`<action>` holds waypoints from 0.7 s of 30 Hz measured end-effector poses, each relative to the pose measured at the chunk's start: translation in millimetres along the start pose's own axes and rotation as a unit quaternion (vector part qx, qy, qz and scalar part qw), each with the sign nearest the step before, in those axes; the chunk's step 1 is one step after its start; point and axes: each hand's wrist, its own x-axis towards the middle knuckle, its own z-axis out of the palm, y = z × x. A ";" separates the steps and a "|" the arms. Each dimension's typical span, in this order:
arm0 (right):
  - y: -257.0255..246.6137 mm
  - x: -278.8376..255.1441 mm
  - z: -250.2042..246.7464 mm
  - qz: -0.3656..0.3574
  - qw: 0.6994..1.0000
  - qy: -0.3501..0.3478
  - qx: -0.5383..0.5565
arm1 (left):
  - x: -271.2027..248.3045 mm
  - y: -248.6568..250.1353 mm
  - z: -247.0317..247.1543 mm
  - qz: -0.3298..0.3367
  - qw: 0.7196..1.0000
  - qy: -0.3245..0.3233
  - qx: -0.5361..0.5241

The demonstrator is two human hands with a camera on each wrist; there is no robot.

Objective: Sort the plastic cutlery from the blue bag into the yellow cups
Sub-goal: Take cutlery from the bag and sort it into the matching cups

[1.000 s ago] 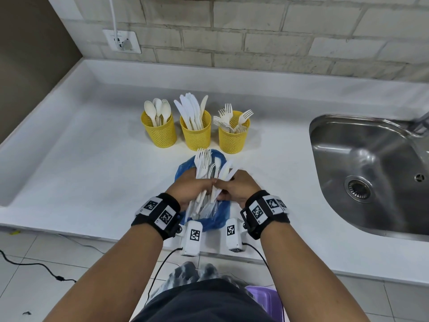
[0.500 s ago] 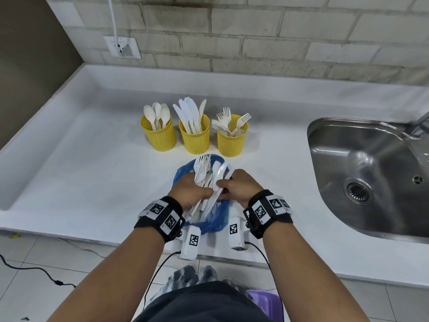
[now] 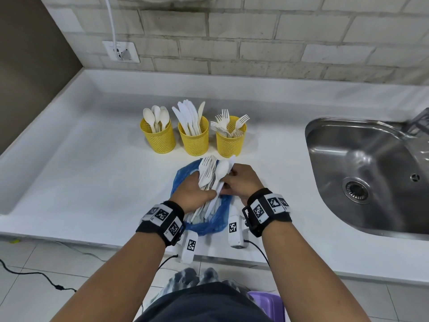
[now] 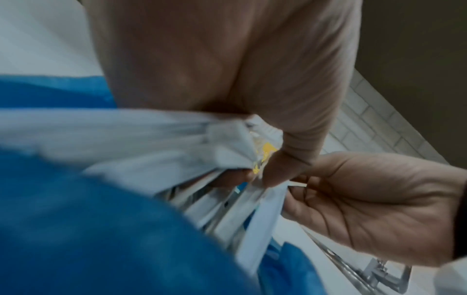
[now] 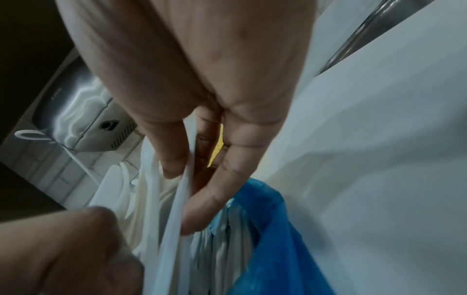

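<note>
A blue bag lies on the white counter near its front edge. My left hand grips a bundle of white plastic cutlery over the bag, fork tines and a spoon bowl fanning out at the far end. My right hand pinches one white handle from that bundle between thumb and fingers. Behind the bag stand three yellow mesh cups: the left cup holds spoons, the middle cup knives, the right cup forks. In the left wrist view the bundle is blurred against the bag.
A steel sink is set into the counter at the right. A wall socket with a white cable sits on the brick wall at the back left. The counter's raised rim runs along the left side.
Both hands have lifted the cutlery bundle a little farther out over the bag. The right hand has shifted to pinch a single handle, and a spoon bowl now shows on top.
</note>
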 end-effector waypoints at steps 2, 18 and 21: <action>-1.9 0.9 0.1 -0.003 1.000 0.011 -0.015 | 0.6 0.9 1.2 0.012 1.000 -0.002 0.014; -21.8 -12.1 0.6 -0.052 0.998 0.027 -0.024 | -2.0 0.7 -1.8 0.061 0.998 0.008 -0.027; -31.2 -14.1 0.3 -0.106 0.990 0.074 -0.051 | -5.6 2.1 -4.7 0.060 0.997 0.002 -0.046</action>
